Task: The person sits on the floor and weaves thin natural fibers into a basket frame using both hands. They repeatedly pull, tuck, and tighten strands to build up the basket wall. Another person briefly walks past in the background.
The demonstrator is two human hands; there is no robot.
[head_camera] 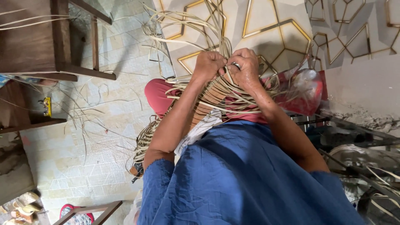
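You're mid-weave on the half-woven rattan panel (208,102) lying across your lap, left hand (208,64) and right hand (245,66) both clenched on pale cane strips (196,25) at its top edge, which likely need pulling snug next.

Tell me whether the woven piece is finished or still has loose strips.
Unfinished: loose pale strips fan out past both hands from the woven piece.

Pale tiled floor (104,137); dark wooden furniture (37,41) at left; gold-lined geometric wall panel (271,29) ahead.
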